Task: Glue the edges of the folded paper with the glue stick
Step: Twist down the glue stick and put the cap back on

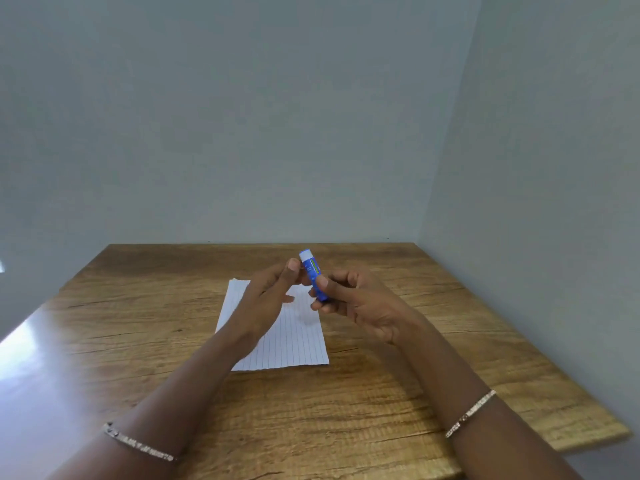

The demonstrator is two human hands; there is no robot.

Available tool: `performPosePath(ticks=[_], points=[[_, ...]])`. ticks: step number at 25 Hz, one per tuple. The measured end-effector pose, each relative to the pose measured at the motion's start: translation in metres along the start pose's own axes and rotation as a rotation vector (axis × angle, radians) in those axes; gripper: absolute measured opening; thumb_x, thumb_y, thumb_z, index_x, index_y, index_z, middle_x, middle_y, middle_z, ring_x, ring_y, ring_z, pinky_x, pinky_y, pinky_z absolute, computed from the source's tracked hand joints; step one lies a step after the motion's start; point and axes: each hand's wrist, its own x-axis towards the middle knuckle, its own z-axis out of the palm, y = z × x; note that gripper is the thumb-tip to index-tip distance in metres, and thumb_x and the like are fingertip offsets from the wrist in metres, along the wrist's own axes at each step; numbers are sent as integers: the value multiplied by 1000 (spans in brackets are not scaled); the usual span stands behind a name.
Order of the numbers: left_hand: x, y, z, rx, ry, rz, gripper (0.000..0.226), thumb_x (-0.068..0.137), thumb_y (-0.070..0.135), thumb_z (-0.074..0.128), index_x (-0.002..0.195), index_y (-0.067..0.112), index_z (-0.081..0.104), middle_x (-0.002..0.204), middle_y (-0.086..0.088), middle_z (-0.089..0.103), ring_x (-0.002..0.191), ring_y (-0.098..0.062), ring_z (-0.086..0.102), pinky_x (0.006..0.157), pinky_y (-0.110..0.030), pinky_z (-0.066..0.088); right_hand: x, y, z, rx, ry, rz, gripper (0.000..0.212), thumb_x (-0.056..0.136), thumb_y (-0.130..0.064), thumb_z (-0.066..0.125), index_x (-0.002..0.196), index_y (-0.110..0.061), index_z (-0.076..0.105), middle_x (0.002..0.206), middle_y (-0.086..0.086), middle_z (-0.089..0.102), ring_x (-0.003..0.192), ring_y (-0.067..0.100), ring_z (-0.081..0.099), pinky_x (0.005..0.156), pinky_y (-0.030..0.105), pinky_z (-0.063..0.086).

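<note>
Blue plastic with a white top end — the glue stick (314,277), held tilted above the desk (415,341), pinched by the right grip (360,306) between thumb and curled fingers. Had the left grip (273,299) up close beside it, thumb near the white end, fingers loosely bent; could not tell whether touching the stick. Had the folded paper (298,344) flat on the wood just beneath both hands, lined, no glue visible. Looked like uncapping, gluing not yet begun. Could go wrong from here by tugging the cap too hard and dropping the stick onto the sheet, or by dragging along an edge with nothing pinning the paper — likely to skid or crumple.
</note>
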Motion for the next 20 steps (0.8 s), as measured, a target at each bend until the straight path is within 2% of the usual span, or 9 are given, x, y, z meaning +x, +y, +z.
performPosePath(ticks=[3, 6, 8, 11, 15, 18, 20], points=[[1, -3, 3, -57, -106, -15, 34, 101, 38, 49, 120, 21, 71, 114, 2, 75, 110, -10, 67, 95, -33, 53, -1, 10, 0, 164, -81, 48, 36, 91, -28, 66, 115, -1, 70, 96, 12, 72, 78, 13, 70, 69, 19, 56], [1, -6, 4, -198, -67, -35, 32, 99, 30, 54, 119, 11, 70, 112, -6, 75, 102, -17, 71, 92, -33, 55, -2, 18, 3, 218, -123, 139, 46, 95, -35, 60, 119, 4, 68, 98, 16, 75, 75, 14, 72, 59, 18, 53], [2, -6, 2, -252, -33, -48, 31, 98, 28, 57, 118, 7, 69, 114, -7, 75, 100, -20, 72, 90, -35, 55, -3, 21, 4, 230, -144, 165, 40, 100, -31, 56, 117, 2, 69, 95, 15, 76, 75, 14, 73, 56, 16, 49], [2, -6, 2, -219, -6, -43, 32, 94, 31, 62, 115, 8, 69, 110, -6, 77, 99, -20, 72, 93, -39, 51, -5, 22, 7, 230, -79, 138, 35, 87, -24, 69, 110, 3, 69, 90, 13, 75, 73, 11, 72, 53, 14, 45], [1, -3, 9, -178, 21, -56, 36, 86, 36, 68, 115, 15, 68, 106, 0, 78, 104, -14, 72, 94, -38, 50, -4, 23, 9, 85, 39, 85, 42, 75, -4, 84, 110, 11, 65, 78, 9, 73, 64, 10, 67, 51, 19, 44], [1, -2, 4, -198, 35, -50, 33, 87, 34, 67, 114, 14, 68, 105, -2, 78, 104, -16, 72, 91, -37, 50, -5, 19, 9, 263, -18, 143, 43, 87, -12, 76, 121, 10, 64, 97, 14, 75, 80, 14, 72, 61, 19, 55], [2, 1, -1, -246, 60, -49, 33, 90, 33, 65, 115, 11, 68, 107, -3, 78, 103, -16, 71, 88, -34, 47, -6, 15, 7, 436, -39, 159, 30, 95, -16, 66, 117, 4, 70, 107, 20, 74, 84, 15, 74, 65, 17, 59]])
